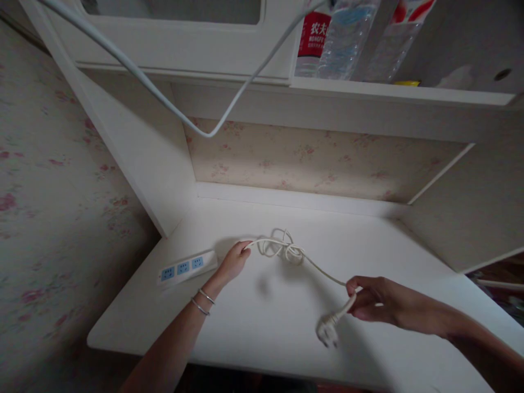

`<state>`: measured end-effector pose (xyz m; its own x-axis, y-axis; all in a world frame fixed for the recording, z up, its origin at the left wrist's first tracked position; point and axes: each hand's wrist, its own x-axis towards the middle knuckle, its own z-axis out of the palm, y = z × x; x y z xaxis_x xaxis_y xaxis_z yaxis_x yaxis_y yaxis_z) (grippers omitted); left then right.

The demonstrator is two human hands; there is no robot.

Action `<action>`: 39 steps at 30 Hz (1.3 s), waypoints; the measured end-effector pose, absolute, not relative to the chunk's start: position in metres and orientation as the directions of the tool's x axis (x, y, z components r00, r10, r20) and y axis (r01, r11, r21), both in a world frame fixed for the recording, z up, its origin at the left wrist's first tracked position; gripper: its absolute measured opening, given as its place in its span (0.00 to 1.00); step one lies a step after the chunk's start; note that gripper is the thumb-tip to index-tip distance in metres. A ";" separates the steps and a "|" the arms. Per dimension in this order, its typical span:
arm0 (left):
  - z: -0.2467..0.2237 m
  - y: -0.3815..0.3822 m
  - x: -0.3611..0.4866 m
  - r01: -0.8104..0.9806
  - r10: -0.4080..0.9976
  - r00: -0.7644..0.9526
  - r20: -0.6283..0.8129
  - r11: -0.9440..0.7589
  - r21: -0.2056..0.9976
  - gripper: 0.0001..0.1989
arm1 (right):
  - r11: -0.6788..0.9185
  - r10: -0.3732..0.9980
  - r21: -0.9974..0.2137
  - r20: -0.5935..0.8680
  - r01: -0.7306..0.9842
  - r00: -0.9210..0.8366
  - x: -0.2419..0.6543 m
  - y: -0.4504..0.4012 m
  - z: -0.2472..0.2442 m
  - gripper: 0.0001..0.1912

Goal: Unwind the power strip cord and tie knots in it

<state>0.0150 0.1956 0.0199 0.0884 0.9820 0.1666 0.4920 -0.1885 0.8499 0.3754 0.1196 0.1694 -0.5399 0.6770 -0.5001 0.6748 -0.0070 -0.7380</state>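
Between my two hands stretches a white cord with a loose tangle of loops in its middle. My left hand pinches the cord at the left of the tangle. My right hand is closed on the cord near its plug end. The plug hangs below and left of my right hand, its prongs pointing down. A white power strip with three blue socket panels lies on the desk, just left of my left hand.
The white desk has side panels and a raised back edge. Above it, a shelf holds plastic bottles. A thick white cable droops across the upper view. Flowered wallpaper covers the left wall.
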 end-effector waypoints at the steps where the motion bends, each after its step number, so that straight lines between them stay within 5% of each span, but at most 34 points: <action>1: 0.021 0.194 0.014 0.477 0.981 0.105 0.163 -0.193 0.857 0.14 | 0.065 0.726 -0.693 -0.460 0.718 -0.511 0.366 0.122 0.167 0.17; 4: 0.022 0.187 0.013 0.460 0.981 0.131 0.146 -0.191 0.867 0.14 | 0.200 0.865 -0.573 -0.277 0.795 -0.418 0.338 0.133 0.155 0.21; 7: 0.019 0.180 0.014 0.464 0.983 0.110 0.150 -0.184 0.866 0.18 | 0.127 0.925 -0.681 -0.180 0.721 -0.334 0.306 0.142 0.137 0.23; 12: 0.013 0.171 0.024 0.484 0.985 0.074 0.155 -0.171 0.858 0.19 | -0.087 0.939 -0.956 -0.172 0.279 -0.298 0.239 0.157 0.096 0.20; 18: 0.015 0.166 0.034 0.357 0.980 -0.005 0.198 -0.184 0.916 0.24 | -0.201 0.929 -0.970 -0.144 -0.135 -0.342 0.170 0.176 0.055 0.15; 24: 0.013 0.166 0.031 0.301 0.972 -0.158 0.173 -0.119 0.946 0.22 | -0.233 0.921 -0.953 -0.153 -0.192 -0.358 0.150 0.180 0.028 0.15; 32: 0.018 0.161 0.036 0.545 0.941 -0.129 0.313 -0.196 0.815 0.17 | -0.234 0.939 -0.969 -0.204 -0.078 -0.278 0.161 0.198 -0.003 0.23; 36: 0.020 0.157 0.039 0.670 0.937 -0.078 0.340 -0.203 0.714 0.19 | -0.124 0.950 -0.992 -0.126 0.026 -0.284 0.156 0.203 -0.010 0.25; 39: 0.021 0.154 0.038 0.732 0.933 -0.076 0.351 -0.186 0.655 0.20 | 0.168 0.947 -0.965 0.103 0.199 -0.304 0.154 0.203 -0.014 0.29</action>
